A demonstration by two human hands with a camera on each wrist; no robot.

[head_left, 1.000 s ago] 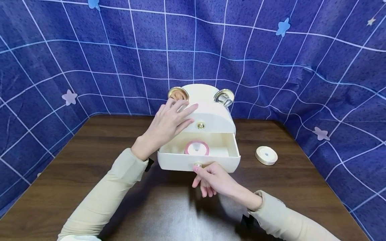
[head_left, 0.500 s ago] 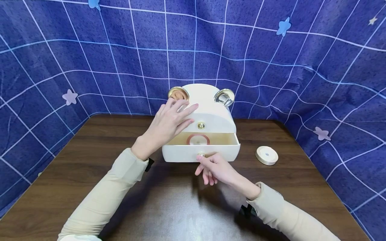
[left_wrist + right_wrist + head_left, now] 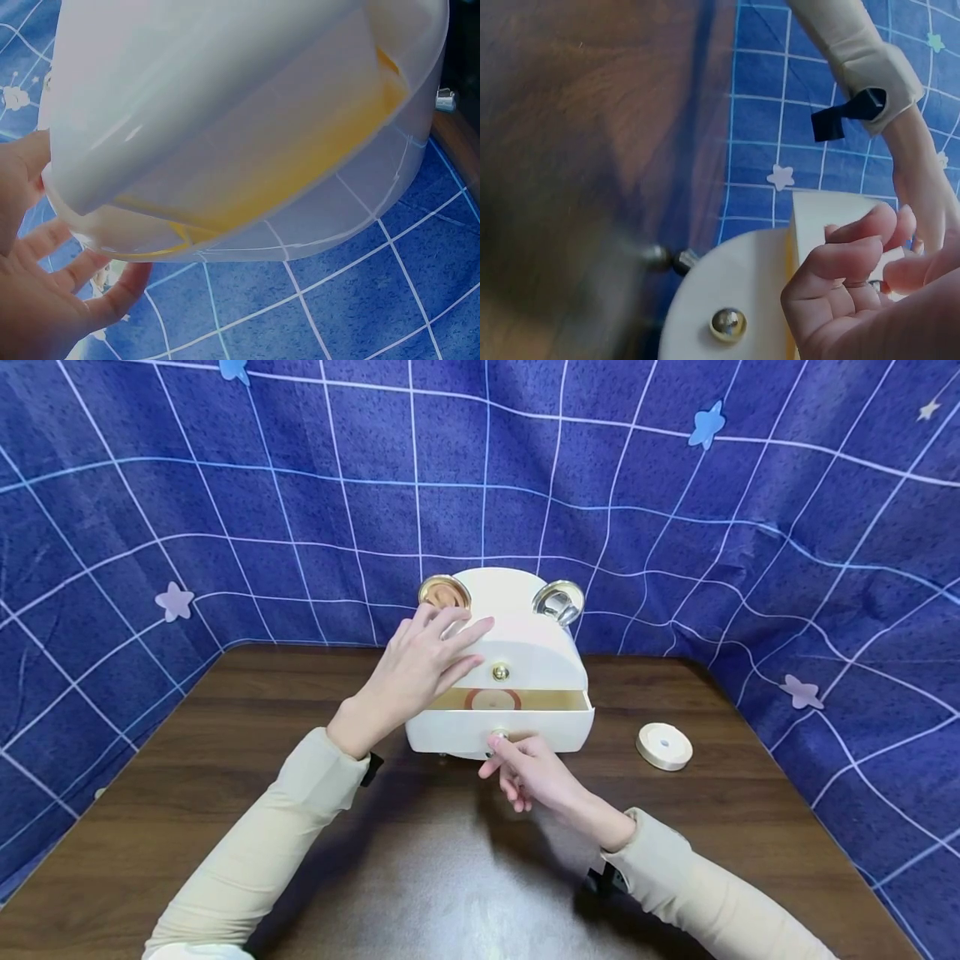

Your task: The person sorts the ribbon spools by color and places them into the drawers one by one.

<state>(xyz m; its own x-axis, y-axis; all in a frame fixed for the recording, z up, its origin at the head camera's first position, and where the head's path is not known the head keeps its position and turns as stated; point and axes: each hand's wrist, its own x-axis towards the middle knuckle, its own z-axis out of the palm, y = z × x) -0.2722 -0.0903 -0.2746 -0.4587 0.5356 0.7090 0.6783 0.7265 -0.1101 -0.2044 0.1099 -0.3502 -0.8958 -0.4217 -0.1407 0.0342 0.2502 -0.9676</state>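
Observation:
A white two-drawer box [image 3: 506,627] with round gold ears stands at the table's middle. Its lower drawer [image 3: 450,731] is partly out, and the top of a pink-rimmed white spool [image 3: 492,700] shows inside. My right hand [image 3: 540,770] pinches the small knob of that drawer, other fingers curled below. In the right wrist view, the upper drawer's gold knob [image 3: 728,325] is beside the hand. My left hand [image 3: 423,660] rests on the box's upper left side, below the left ear [image 3: 444,594], fingers spread. The left wrist view shows its fingers [image 3: 120,300] at the box's edge.
A flat roll of cream ribbon [image 3: 663,747] lies on the brown wooden table [image 3: 300,860], right of the box. Blue cloth [image 3: 360,510] with white grid lines and stars hangs behind and at both sides. Small feet show under the box.
My right hand has pushed the lower drawer inward, away from me, so less of the spool shows. The left hand has stayed in place on the box.

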